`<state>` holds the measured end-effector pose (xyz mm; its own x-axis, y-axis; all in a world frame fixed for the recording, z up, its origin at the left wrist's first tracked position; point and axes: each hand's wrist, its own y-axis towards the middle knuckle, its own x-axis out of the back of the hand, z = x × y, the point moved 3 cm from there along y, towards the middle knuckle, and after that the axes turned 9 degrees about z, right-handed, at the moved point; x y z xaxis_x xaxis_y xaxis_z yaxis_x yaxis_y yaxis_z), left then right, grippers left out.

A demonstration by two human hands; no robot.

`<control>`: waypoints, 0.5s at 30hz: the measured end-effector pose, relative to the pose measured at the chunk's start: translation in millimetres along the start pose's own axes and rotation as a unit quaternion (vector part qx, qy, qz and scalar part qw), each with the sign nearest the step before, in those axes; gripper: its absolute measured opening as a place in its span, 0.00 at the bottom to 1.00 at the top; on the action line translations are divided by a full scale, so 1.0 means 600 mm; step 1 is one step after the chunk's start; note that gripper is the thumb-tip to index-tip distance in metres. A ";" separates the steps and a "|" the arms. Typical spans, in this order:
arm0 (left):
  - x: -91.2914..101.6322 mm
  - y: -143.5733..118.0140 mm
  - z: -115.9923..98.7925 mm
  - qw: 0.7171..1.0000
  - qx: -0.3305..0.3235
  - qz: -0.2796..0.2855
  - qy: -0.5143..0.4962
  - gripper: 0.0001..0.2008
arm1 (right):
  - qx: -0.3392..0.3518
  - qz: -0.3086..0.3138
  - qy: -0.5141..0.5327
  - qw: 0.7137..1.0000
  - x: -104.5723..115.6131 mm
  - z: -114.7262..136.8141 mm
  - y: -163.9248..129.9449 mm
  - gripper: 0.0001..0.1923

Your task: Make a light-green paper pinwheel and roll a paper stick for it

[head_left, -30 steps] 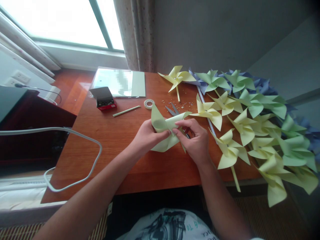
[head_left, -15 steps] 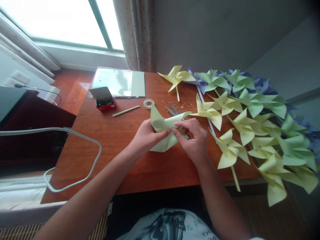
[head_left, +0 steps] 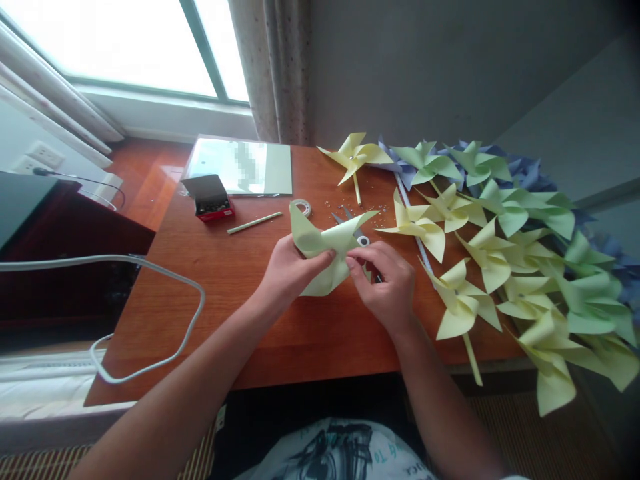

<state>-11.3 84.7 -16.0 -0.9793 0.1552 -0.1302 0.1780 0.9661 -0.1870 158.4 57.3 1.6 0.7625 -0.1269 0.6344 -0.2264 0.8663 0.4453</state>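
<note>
Both forearms stretched over wooden table [head_left: 210, 293], wrists bent inward. Left hand [head_left: 287, 270] pinching pale yellow pinwheel [head_left: 325, 250] from left, thumb on top. Right hand [head_left: 387, 287] w/ fingertips curled, gripping pinwheel centre. Pinwheel lifted just above table middle, scissors [head_left: 357, 233] behind it. Approx. 10+ finished pinwheels [head_left: 500, 247] at table's right.
</note>
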 end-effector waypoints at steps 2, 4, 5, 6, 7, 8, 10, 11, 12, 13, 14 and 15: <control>-0.002 -0.001 -0.002 1.000 0.000 0.007 -0.001 0.15 | -0.015 0.009 -0.007 1.000 -0.002 -0.004 0.001 0.03; -0.004 -0.002 -0.003 1.000 -0.004 0.013 0.002 0.14 | -0.028 0.014 -0.002 1.000 -0.002 -0.007 0.002 0.02; -0.005 -0.003 -0.003 1.000 -0.008 0.015 0.005 0.14 | -0.032 0.014 0.004 0.999 -0.002 -0.007 0.002 0.02; -0.006 -0.003 -0.004 1.000 -0.013 0.019 0.007 0.14 | -0.035 0.015 0.008 0.999 -0.002 -0.008 0.003 0.02; -0.006 -0.003 -0.003 1.000 -0.017 0.022 0.008 0.13 | -0.039 0.014 0.010 0.999 -0.001 -0.008 0.003 0.02; -0.006 -0.002 -0.003 0.999 -0.021 0.026 0.008 0.13 | -0.044 0.012 0.012 0.999 -0.001 -0.009 0.003 0.02; -0.006 -0.001 -0.002 0.999 -0.025 0.031 0.011 0.12 | -0.062 0.001 0.015 0.998 0.000 -0.013 0.002 0.02; -0.006 -0.001 -0.002 0.999 -0.025 0.032 0.013 0.12 | -0.079 -0.010 0.019 0.997 0.000 -0.017 0.001 0.03; -0.005 0.000 -0.001 0.999 -0.025 0.032 0.016 0.12 | -0.101 -0.021 0.030 0.994 0.000 -0.023 -0.001 0.06; -0.005 0.000 -0.001 0.999 -0.025 0.031 0.019 0.11 | -0.129 -0.029 0.047 0.990 -0.001 -0.030 -0.002 0.09; -0.004 0.000 0.000 0.999 -0.023 0.031 0.021 0.11 | -0.161 -0.032 0.071 0.984 -0.004 -0.038 -0.004 0.12; -0.004 0.000 0.001 0.999 -0.022 0.031 0.022 0.10 | -0.192 -0.028 0.104 0.975 -0.008 -0.046 -0.006 0.15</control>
<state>-8.7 84.4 -16.2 -0.9698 0.2240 -0.0965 0.2358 0.9621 -0.1366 172.5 68.2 -20.4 0.8825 -0.1130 0.4565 0.0325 0.9830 0.1806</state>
